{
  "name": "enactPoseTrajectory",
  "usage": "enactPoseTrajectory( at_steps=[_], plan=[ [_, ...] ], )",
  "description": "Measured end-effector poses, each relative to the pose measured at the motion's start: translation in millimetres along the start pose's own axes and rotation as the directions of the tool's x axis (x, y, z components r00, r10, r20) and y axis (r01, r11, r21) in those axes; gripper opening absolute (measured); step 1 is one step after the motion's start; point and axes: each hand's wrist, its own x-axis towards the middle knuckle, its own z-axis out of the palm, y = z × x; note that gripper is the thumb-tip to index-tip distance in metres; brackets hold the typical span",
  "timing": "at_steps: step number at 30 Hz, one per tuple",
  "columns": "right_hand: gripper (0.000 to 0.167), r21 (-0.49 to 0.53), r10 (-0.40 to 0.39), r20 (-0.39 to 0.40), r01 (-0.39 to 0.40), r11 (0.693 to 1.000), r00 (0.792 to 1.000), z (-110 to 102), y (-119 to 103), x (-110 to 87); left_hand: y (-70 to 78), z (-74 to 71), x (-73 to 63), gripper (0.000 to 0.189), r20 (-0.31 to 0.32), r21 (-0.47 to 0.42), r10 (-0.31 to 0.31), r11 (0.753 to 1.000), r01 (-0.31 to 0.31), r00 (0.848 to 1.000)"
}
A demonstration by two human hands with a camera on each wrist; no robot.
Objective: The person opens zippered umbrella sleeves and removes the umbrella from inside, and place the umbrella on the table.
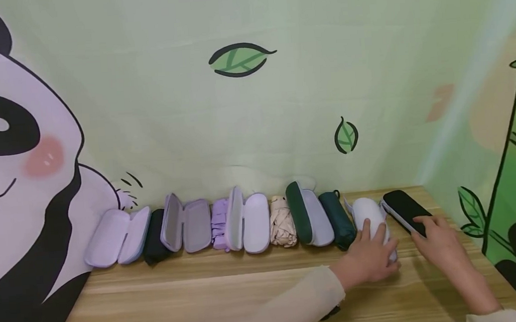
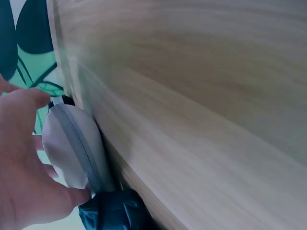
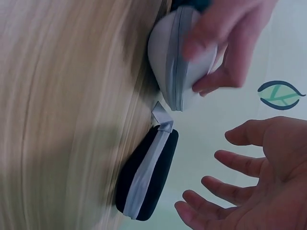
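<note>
My left hand [image 1: 370, 258] lies over a white zippered glasses case [image 1: 367, 210], gripping it with digits at both ends in the left wrist view. A grey zip band runs round this closed case. To its right lies a black zippered glasses case [image 1: 407, 208] with a grey band, also closed. Over the near end of the black case is my right hand [image 1: 446, 247]. In the right wrist view its fingers [image 3: 230, 163] are loosely spread with nothing between them; whether they touch the case I cannot tell. A dark teal folded umbrella [image 1: 337, 220] sits directly left of the white case.
Along the wall stands a row: a green glasses case [image 1: 299, 213] with its lid up, a beige folded umbrella [image 1: 282, 224], opened lilac cases [image 1: 255, 226], a purple folded umbrella [image 1: 219, 226] and a black folded umbrella [image 1: 156, 238]. Wooden table [image 1: 182, 301] extends in front.
</note>
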Motion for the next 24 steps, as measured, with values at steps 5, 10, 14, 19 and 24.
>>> enactPoseTrajectory(
  at_steps=[5,10,14,19,24],
  plan=[
    [0.037,0.001,-0.046,0.018,0.046,0.999,0.999,3.6,-6.5,1.2,-9.2,2.5,-25.3,0.054,0.006,0.014,0.112,0.994,-0.112,0.994],
    [0.032,0.029,-0.092,0.024,0.091,0.995,0.995,10.6,-13.9,1.4,-21.7,5.5,-51.3,0.054,0.043,-0.033,0.247,0.969,-0.246,0.968],
    [0.031,0.053,-0.127,0.024,0.126,0.991,0.992,14.8,-17.7,0.9,-34.2,9.2,-74.2,0.054,0.046,-0.067,0.351,0.935,-0.348,0.935],
    [0.032,0.055,-0.179,0.045,0.177,0.983,0.983,19.6,-21.9,2.9,-57.3,15.6,-110.7,0.052,-0.032,-0.003,0.475,0.88,-0.475,0.88],
    [0.025,0.056,-0.304,0.124,0.299,0.953,0.945,33.7,-24.6,5.5,-84.7,23.7,-146.1,0.048,-0.052,-0.044,0.546,0.835,-0.548,0.836]
  ],
)
